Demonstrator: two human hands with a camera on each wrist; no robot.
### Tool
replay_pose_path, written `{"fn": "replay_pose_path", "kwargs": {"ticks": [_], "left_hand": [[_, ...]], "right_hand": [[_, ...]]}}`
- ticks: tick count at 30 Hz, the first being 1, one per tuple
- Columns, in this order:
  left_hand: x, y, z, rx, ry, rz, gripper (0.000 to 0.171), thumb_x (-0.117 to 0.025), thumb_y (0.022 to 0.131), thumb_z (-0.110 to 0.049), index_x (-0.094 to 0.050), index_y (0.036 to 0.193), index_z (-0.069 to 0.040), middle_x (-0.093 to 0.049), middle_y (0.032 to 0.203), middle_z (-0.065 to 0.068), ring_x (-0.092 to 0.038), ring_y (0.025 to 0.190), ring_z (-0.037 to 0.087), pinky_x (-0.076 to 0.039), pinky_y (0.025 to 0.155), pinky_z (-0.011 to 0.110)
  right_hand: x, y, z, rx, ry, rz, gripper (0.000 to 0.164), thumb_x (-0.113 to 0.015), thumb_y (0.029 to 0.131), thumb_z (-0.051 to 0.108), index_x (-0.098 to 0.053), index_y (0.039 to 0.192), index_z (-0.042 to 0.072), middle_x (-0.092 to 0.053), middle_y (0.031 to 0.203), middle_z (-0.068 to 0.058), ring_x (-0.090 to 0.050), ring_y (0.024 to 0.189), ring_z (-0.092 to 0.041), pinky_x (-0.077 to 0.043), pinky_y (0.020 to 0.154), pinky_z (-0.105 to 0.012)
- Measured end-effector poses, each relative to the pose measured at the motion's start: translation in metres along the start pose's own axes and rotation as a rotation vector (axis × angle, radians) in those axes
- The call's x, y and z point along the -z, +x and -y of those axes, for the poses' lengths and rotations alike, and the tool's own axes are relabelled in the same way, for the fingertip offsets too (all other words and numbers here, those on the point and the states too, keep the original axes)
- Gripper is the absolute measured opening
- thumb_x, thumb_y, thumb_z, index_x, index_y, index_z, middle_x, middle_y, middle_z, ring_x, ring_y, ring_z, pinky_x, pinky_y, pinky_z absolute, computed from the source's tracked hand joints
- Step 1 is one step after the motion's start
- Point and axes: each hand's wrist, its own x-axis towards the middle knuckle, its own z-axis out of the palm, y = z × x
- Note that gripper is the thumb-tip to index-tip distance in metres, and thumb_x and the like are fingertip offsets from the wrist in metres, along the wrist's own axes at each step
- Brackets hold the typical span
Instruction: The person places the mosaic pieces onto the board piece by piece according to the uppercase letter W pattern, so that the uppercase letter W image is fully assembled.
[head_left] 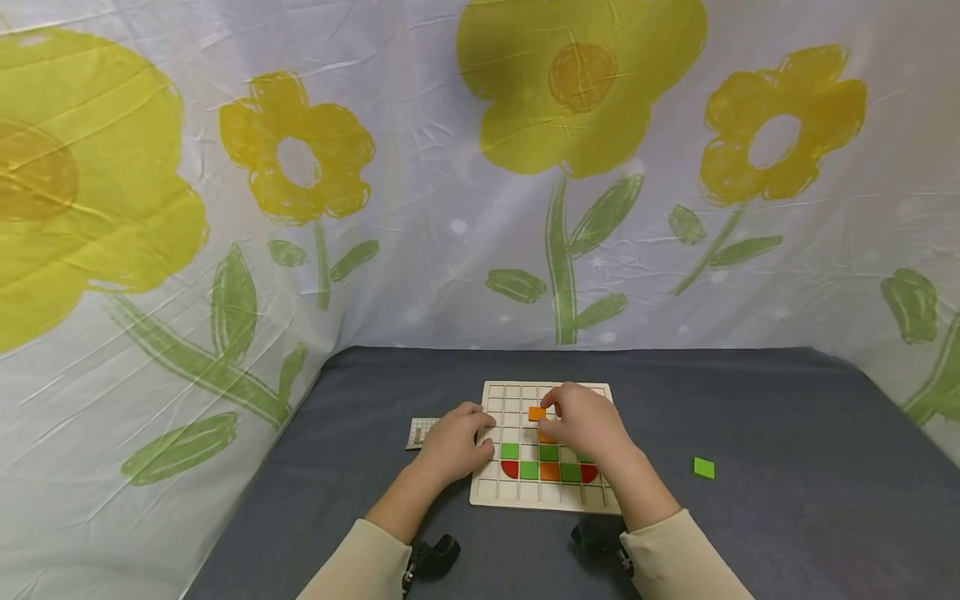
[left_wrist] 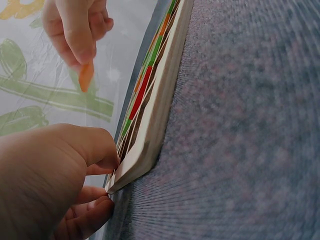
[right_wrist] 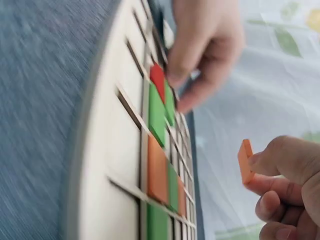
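A pale wooden grid board (head_left: 506,492) lies on the dark cloth. Green squares (head_left: 548,452), an orange square (head_left: 550,472) and two rounded red pieces (head_left: 510,469) fill some of its cells. My right hand (head_left: 588,421) pinches an orange square tile (right_wrist: 246,161) between thumb and fingertips. In both wrist views that tile hangs above the board, clear of its surface. My left hand (head_left: 453,442) rests at the board's left edge. Its thumb (left_wrist: 102,150) lies over the rim, and the bent, relaxed fingers touch the side nearby.
A loose green tile (head_left: 703,467) lies on the cloth right of the board. Partly hidden behind the left hand is a small card (head_left: 422,430) printed with a grid. Black devices (head_left: 435,557) sit at both wrists. A flower-printed sheet (head_left: 427,283) hangs behind the table.
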Motion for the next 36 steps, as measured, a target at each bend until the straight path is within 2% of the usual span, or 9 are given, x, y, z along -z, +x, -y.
{"fn": "replay_pose_path", "kwargs": {"ticks": [7, 12, 19, 25, 30, 36], "left_hand": [[-0.002, 0.001, 0.001, 0.001, 0.015, 0.003, 0.033, -0.067, 0.090, -0.017, -0.075, 0.121, -0.009, -0.063, 0.130, 0.011, -0.063, 0.118, 0.031, -0.054, 0.094, 0.048], [-0.003, 0.001, 0.002, -0.009, 0.020, -0.005, 0.033, -0.067, 0.090, -0.018, -0.075, 0.120, -0.010, -0.063, 0.130, 0.011, -0.063, 0.118, 0.030, -0.054, 0.094, 0.048], [-0.003, 0.001, 0.003, -0.029, 0.023, -0.020, 0.032, -0.066, 0.089, -0.017, -0.075, 0.119, -0.010, -0.064, 0.128, 0.010, -0.064, 0.115, 0.029, -0.055, 0.092, 0.047], [-0.001, 0.000, 0.001, -0.022, 0.010, -0.019, 0.032, -0.066, 0.090, -0.016, -0.075, 0.120, -0.009, -0.064, 0.128, 0.011, -0.064, 0.115, 0.030, -0.054, 0.093, 0.048], [-0.001, 0.000, 0.001, -0.013, 0.012, -0.015, 0.032, -0.067, 0.090, -0.017, -0.075, 0.120, -0.010, -0.064, 0.127, 0.010, -0.064, 0.115, 0.030, -0.055, 0.092, 0.048], [-0.001, 0.001, 0.001, 0.000, 0.021, -0.002, 0.031, -0.068, 0.090, -0.018, -0.075, 0.119, -0.010, -0.064, 0.127, 0.010, -0.064, 0.115, 0.029, -0.055, 0.092, 0.047]], "right_hand": [[-0.021, 0.001, 0.011, 0.070, -0.062, 0.043, 0.020, -0.074, 0.086, 0.018, -0.079, 0.102, 0.008, -0.062, 0.081, 0.002, -0.051, 0.060, -0.014, -0.045, 0.054, -0.033], [-0.031, -0.001, 0.016, 0.106, -0.106, 0.033, 0.010, -0.075, 0.090, 0.019, -0.080, 0.094, 0.011, -0.071, 0.092, -0.002, -0.061, 0.068, -0.016, -0.052, 0.057, -0.035], [-0.034, -0.001, 0.014, 0.091, -0.151, 0.028, 0.010, -0.078, 0.088, 0.022, -0.079, 0.094, 0.013, -0.071, 0.093, -0.001, -0.065, 0.075, -0.018, -0.054, 0.061, -0.038], [-0.032, -0.002, 0.013, 0.107, -0.157, 0.024, 0.004, -0.081, 0.084, 0.017, -0.079, 0.087, 0.017, -0.068, 0.088, 0.001, -0.061, 0.072, -0.016, -0.052, 0.058, -0.036], [-0.034, -0.002, 0.014, 0.186, -0.186, 0.014, 0.008, -0.081, 0.087, 0.016, -0.084, 0.093, 0.018, -0.067, 0.088, 0.002, -0.062, 0.076, -0.016, -0.052, 0.058, -0.035], [-0.036, -0.005, 0.014, 0.253, -0.233, 0.016, 0.019, -0.079, 0.088, 0.015, -0.084, 0.106, 0.022, -0.059, 0.087, -0.002, -0.053, 0.074, -0.020, -0.047, 0.059, -0.038]]}}
